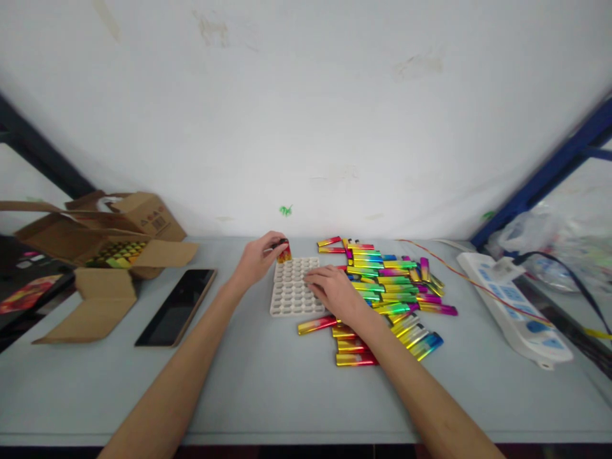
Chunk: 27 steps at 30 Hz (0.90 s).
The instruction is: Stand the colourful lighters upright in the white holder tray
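At the back left corner of a white tray [291, 293] with rows of holes, my left hand [261, 256] pinches the black top of a red-and-gold lighter [285, 254]. That lighter stands upright there. My right hand [332, 288] rests over the tray's right side, its fingers stretched out on the holes. Just beyond it spreads a heap of shiny lighters [389, 298] in green, gold, purple and blue. Several more lie partly under my right forearm, among them a red-and-gold lighter [315, 324] close to the tray's front right corner.
On the left sit an open cardboard box [165, 253] holding several lighters and a dark tablet [174, 309]. A white power strip [516, 309] with cables lies at the right. Behind the table [268, 395] rises a white wall [306, 127].
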Motion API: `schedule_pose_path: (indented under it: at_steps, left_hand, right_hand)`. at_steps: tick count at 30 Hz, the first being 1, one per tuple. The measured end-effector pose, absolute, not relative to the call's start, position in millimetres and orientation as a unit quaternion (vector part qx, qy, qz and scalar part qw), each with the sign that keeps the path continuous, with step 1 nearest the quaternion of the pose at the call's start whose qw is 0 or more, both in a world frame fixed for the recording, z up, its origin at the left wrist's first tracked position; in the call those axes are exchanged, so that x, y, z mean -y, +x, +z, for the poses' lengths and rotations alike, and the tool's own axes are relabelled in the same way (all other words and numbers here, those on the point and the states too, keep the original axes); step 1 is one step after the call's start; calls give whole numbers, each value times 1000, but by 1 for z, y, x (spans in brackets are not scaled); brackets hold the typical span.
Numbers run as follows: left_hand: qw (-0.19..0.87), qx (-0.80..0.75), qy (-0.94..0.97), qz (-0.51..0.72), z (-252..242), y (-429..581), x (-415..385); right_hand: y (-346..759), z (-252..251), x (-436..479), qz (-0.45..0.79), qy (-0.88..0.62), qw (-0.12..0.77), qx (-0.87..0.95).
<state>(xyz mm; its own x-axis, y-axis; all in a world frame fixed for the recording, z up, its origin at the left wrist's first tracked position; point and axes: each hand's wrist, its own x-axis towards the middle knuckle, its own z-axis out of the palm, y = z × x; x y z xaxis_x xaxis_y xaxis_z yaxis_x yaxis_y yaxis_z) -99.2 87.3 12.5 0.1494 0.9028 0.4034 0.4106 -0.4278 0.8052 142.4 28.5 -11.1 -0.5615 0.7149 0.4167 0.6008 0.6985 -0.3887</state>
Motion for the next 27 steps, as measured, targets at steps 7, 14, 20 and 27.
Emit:
schedule_pose_path:
  at_steps: [7,14,20,27]
  left_hand:
    - [274,-462,710,455,9,-101,-89]
    - [275,-459,724,436,10,-99,-86]
    - [285,-457,733,416,5,-101,-89]
    - [310,-460,719,419,-6,-108,-88]
  right_hand:
    - [142,-15,-30,101,-364,291,879]
    - [142,-11,-29,98,-370,292,877]
    - [140,-11,-26,100,-367,288,879]
    - [174,10,-37,24,-401,374,836]
